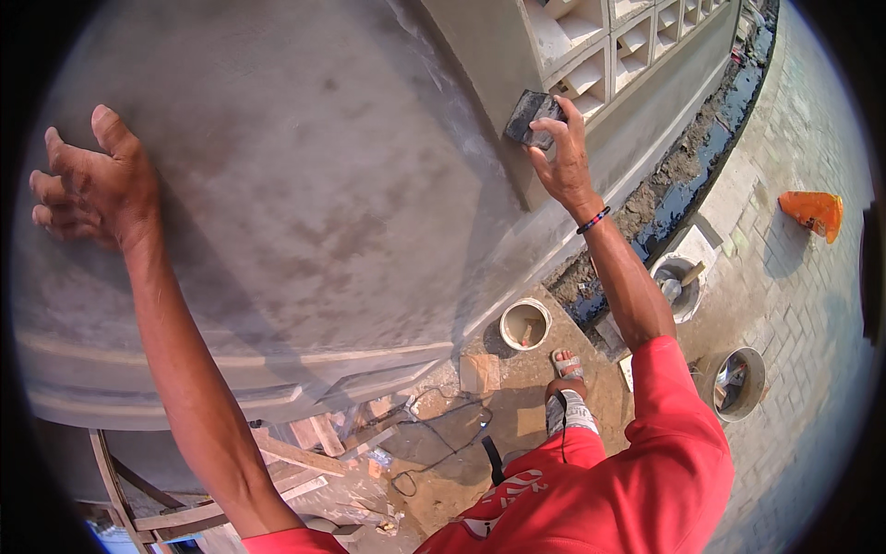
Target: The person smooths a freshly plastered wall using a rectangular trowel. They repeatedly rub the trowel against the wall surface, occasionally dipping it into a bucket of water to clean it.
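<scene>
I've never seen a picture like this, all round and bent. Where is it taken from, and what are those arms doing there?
There is no machine here: these are a person's own bare hands. The picture comes from a wide fisheye camera worn on the person's head, looking down, so straight edges curve near the rim. That is why the red shirt appears at the bottom.

The left hand is empty, fingers apart, in front of a smooth grey wall; whether it touches is hard to tell. The right hand grips a dark block between thumb and fingers, beside openwork blocks. On the ground below are a pale bucket near a sandalled foot and, further right, an orange object on paving.
</scene>
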